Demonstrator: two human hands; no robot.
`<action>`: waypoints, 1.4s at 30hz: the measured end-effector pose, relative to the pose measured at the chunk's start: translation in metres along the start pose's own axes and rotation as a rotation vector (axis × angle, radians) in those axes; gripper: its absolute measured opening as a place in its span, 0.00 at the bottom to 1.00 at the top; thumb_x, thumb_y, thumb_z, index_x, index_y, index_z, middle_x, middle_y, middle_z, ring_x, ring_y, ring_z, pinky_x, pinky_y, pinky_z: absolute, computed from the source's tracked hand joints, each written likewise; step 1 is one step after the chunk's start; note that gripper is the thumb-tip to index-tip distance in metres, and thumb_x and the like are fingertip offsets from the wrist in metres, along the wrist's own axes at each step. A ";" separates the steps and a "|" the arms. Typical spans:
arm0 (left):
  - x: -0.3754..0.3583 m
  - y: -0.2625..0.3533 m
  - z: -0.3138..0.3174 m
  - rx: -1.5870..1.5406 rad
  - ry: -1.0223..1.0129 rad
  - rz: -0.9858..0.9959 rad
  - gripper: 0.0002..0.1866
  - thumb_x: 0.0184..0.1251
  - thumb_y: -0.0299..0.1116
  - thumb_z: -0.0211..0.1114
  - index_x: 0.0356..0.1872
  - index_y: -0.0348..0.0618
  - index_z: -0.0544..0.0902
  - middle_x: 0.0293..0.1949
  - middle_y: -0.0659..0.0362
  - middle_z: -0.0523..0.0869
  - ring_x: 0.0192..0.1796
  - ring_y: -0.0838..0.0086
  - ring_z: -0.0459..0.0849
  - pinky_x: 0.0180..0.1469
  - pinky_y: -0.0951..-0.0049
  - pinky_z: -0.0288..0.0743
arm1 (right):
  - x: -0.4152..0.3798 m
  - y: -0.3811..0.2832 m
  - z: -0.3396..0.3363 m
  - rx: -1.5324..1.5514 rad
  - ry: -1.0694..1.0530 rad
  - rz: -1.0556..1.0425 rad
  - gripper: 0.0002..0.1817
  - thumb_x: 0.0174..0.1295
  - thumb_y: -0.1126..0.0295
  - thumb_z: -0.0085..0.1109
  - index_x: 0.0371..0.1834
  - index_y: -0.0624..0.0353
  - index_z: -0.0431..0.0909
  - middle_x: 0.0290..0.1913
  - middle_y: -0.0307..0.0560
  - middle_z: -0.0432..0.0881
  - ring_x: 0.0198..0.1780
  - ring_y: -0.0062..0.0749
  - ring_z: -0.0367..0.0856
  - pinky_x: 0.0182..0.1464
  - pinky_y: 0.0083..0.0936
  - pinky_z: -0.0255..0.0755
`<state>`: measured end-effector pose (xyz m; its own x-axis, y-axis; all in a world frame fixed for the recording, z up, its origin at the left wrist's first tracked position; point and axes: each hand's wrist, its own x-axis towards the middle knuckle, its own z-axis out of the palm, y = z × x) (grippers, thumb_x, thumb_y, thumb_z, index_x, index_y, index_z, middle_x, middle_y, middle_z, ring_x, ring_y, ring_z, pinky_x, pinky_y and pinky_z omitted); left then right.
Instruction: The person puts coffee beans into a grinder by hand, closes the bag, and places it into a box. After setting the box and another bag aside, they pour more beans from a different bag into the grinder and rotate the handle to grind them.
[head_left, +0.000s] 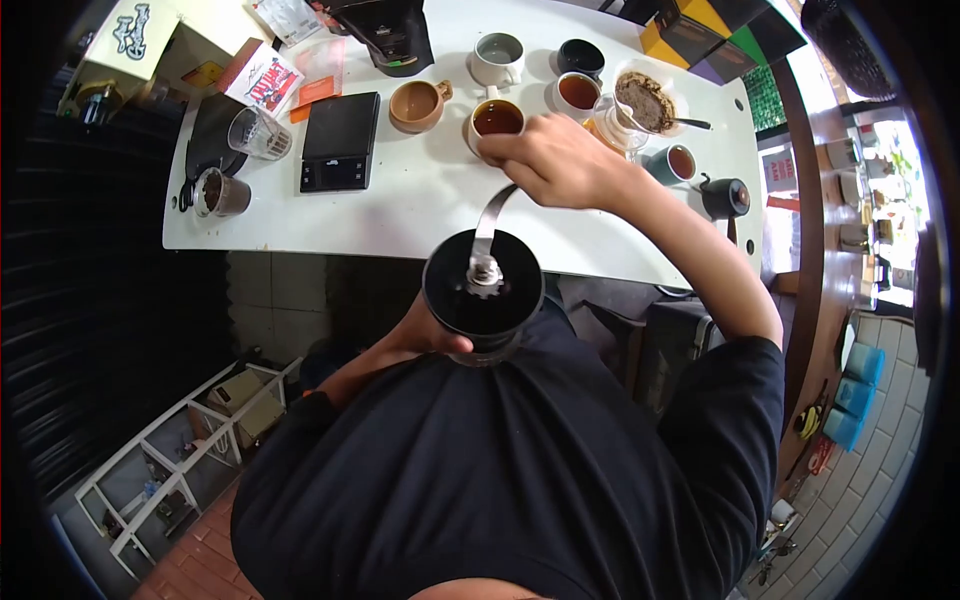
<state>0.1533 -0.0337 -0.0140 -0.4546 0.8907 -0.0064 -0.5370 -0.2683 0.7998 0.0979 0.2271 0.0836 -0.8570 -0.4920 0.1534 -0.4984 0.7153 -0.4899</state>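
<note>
A black hand coffee grinder (455,300) is held upright against my torso, its round top open. My left hand (432,328) wraps round the grinder's body, most of its fingers hidden behind it. From the centre of the grinder rises a curved metal crank (487,228). My right hand (550,160) is closed at the crank's upper end, and the knob is hidden under the fingers. Just beyond that hand stands a cup of dark liquid (497,118). The black scale (340,140) lies on the white table left of the hand.
A brown cup (416,106), a grey mug (497,60) and a black cup (580,58) stand farther back. At right are a coffee-filled dripper (645,100), a teal cup (672,164) and a black pot (724,198). A clear glass (260,135) stands at left.
</note>
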 end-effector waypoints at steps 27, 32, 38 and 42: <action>0.025 0.042 0.040 0.756 0.069 -0.398 0.48 0.40 0.33 0.87 0.68 0.38 0.72 0.58 0.54 0.83 0.60 0.71 0.82 0.63 0.69 0.77 | 0.061 -0.133 -0.005 -0.039 -0.203 -0.744 0.12 0.57 0.64 0.57 0.31 0.62 0.82 0.21 0.45 0.84 0.27 0.44 0.87 0.25 0.40 0.77; 0.026 0.027 0.023 0.624 -0.042 -0.419 0.53 0.28 0.42 0.91 0.62 0.37 0.73 0.61 0.56 0.79 0.63 0.72 0.78 0.67 0.63 0.73 | 0.078 -0.104 -0.003 -0.187 -0.197 -0.490 0.11 0.54 0.63 0.60 0.29 0.57 0.87 0.32 0.50 0.88 0.36 0.53 0.88 0.36 0.45 0.81; 0.009 0.004 0.017 -0.058 0.171 -0.062 0.59 0.31 0.49 0.90 0.67 0.36 0.68 0.55 0.58 0.82 0.60 0.69 0.80 0.67 0.65 0.72 | 0.025 0.007 0.000 -0.044 -0.153 -0.011 0.11 0.59 0.71 0.52 0.42 0.60 0.80 0.25 0.59 0.80 0.30 0.58 0.81 0.35 0.50 0.72; 0.014 0.007 0.018 0.000 0.174 -0.075 0.61 0.30 0.54 0.91 0.68 0.37 0.68 0.58 0.58 0.80 0.60 0.73 0.80 0.65 0.67 0.74 | -0.021 0.006 0.009 0.015 0.075 0.052 0.10 0.57 0.73 0.49 0.39 0.60 0.78 0.18 0.59 0.74 0.25 0.57 0.78 0.32 0.48 0.70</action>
<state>0.1560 -0.0159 0.0024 -0.5288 0.8316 -0.1697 -0.5741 -0.2032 0.7932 0.1137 0.2376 0.0698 -0.8895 -0.4153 0.1905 -0.4510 0.7310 -0.5121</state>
